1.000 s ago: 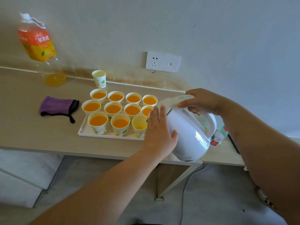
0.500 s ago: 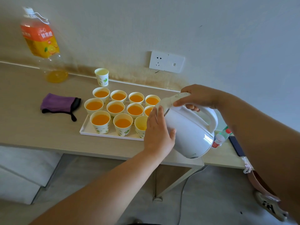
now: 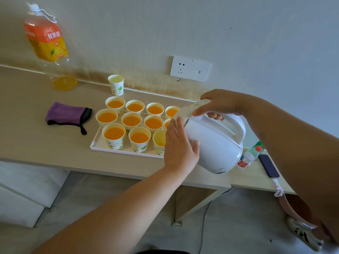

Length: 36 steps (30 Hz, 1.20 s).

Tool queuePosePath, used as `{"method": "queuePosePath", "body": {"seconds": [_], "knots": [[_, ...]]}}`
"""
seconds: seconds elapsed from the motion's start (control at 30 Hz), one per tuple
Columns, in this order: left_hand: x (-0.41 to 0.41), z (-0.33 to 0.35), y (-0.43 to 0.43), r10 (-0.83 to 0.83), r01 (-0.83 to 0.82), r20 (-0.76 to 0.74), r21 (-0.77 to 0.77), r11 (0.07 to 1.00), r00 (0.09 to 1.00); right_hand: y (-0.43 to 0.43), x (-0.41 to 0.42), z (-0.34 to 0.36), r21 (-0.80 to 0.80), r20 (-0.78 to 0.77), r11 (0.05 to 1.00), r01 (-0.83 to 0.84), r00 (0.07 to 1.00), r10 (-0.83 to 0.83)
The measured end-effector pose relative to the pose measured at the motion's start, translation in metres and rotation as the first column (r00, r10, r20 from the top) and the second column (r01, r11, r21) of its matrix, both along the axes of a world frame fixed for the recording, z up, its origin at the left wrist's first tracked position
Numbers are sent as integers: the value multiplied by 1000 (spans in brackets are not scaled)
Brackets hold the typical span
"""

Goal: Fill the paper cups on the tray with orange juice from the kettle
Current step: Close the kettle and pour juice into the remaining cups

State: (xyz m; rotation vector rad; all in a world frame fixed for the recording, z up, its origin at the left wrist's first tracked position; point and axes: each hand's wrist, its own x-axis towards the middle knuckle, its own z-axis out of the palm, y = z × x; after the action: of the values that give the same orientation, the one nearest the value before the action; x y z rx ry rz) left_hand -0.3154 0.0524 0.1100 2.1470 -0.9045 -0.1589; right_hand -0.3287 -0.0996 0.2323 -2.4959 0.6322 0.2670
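Note:
A white kettle [image 3: 216, 143] is tipped to the left over the right end of a white tray [image 3: 97, 142]. My right hand [image 3: 218, 107] grips its handle, thumb on the lid. My left hand [image 3: 178, 145] lies flat against the kettle's side with straight fingers. Several paper cups [image 3: 114, 134] on the tray hold orange juice. The front cup next to my left hand [image 3: 159, 139] shows only a little juice at its bottom. The kettle's spout and the cups at the tray's right end are hidden behind my left hand and the kettle.
A lone paper cup [image 3: 116, 85] stands behind the tray by the wall. A large juice bottle [image 3: 48, 44] stands at the back left, a purple cloth [image 3: 67, 114] left of the tray. A small bottle [image 3: 250, 155] and a dark phone [image 3: 268, 165] lie right of the kettle.
The kettle has risen a little and tipped further to the left over the tray's right end. Both hands have kept their places on it.

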Motion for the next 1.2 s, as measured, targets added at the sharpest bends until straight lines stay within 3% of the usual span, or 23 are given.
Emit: {"method": "queuePosePath", "body": {"seconds": [0.6, 1.2], "knots": [[-4, 2, -12, 44, -43, -8, 53, 998, 999, -4, 12, 3, -56, -56, 997, -46, 997, 43], [-8, 5, -15, 45, -46, 8, 7, 999, 999, 0, 20, 12, -136, -105, 985, -110, 990, 96]]}}
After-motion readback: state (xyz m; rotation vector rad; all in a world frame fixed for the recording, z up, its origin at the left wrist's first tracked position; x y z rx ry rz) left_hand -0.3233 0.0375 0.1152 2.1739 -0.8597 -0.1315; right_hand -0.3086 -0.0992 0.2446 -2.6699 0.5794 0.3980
